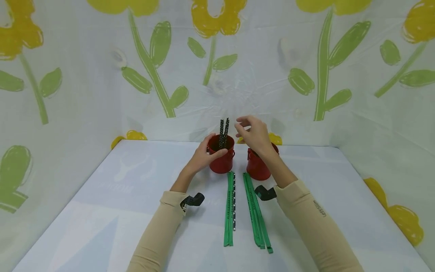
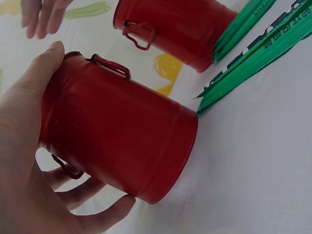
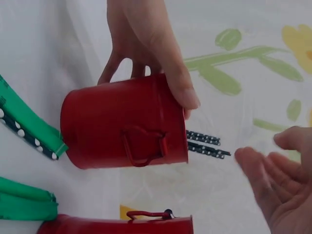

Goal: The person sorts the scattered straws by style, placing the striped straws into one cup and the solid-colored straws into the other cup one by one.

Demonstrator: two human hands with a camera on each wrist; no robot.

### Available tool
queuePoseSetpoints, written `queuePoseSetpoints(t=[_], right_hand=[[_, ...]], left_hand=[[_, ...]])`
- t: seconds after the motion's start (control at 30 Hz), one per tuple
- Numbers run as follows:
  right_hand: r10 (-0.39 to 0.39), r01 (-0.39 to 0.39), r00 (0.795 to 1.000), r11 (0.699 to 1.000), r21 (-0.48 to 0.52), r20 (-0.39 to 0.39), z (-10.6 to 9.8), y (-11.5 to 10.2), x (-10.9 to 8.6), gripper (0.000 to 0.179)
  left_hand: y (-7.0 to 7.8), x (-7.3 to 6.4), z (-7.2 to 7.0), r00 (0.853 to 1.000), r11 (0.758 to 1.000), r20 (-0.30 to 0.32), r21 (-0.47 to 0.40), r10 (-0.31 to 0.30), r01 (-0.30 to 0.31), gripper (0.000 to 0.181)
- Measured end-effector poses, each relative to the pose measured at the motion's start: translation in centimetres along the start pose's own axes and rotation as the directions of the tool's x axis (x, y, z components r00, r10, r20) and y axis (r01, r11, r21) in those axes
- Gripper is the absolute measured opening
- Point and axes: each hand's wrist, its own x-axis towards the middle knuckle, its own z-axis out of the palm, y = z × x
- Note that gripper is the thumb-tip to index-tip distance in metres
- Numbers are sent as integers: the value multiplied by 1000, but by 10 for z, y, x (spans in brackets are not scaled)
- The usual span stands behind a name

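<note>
My left hand [image 1: 198, 158] grips a small red metal bucket [image 2: 122, 126], thumb at the rim and fingers curled round the far side. Inside it stand two thin black sticks with white spots [image 1: 224, 132], their upper ends above the rim. To the right of those ends, my right hand [image 1: 255, 134] hovers with loosely bent fingers and nothing between them. In the right wrist view, the fingertips [image 3: 242, 155] of this hand are close to the spotted stick ends [image 3: 209, 148]. Below the right forearm is a second red bucket [image 1: 257, 166], partly hidden by the wrist.
In front of the held bucket lie long green printed sleeves [image 1: 229, 211] beside one loose black-and-white spotted stick [image 1: 234, 204]. More green sleeves [image 1: 256, 215] lie in front of the second bucket. A flower-print sheet [image 1: 258, 68] hangs behind the white tabletop [image 1: 102, 196].
</note>
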Motion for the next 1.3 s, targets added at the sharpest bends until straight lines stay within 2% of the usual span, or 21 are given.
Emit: queuePoseSetpoints(t=[0.17, 0.27, 0.57, 0.7, 0.83, 0.97, 1.3], right_hand=[[44, -43, 998, 999, -17, 44, -5, -1, -16, 37], [75, -72, 994, 996, -46, 75, -6, 1, -25, 40], [104, -96, 987, 993, -71, 119, -1, 19, -53, 38], [131, -119, 986, 987, -108, 103, 4, 26, -64, 36], [140, -133, 986, 988, -85, 88, 7, 31, -72, 33], [145, -138, 984, 988, -68, 107, 11, 36, -78, 31], [173, -155, 974, 980, -127, 144, 16, 41, -80, 28]], left_hand=[[-20, 12, 3, 999, 1000, -36, 19, 6, -5, 85], [-24, 13, 2, 999, 1000, -48, 23, 12, -11, 89], [-29, 12, 6, 999, 999, -50, 32, 7, -5, 92], [-31, 10, 8, 999, 999, -50, 43, 1, 1, 91], [-30, 10, 9, 999, 999, -47, 46, 5, -3, 91], [-28, 9, 8, 999, 999, -46, 43, 4, -2, 90], [-26, 9, 6, 998, 999, -58, 33, 11, -10, 87]])
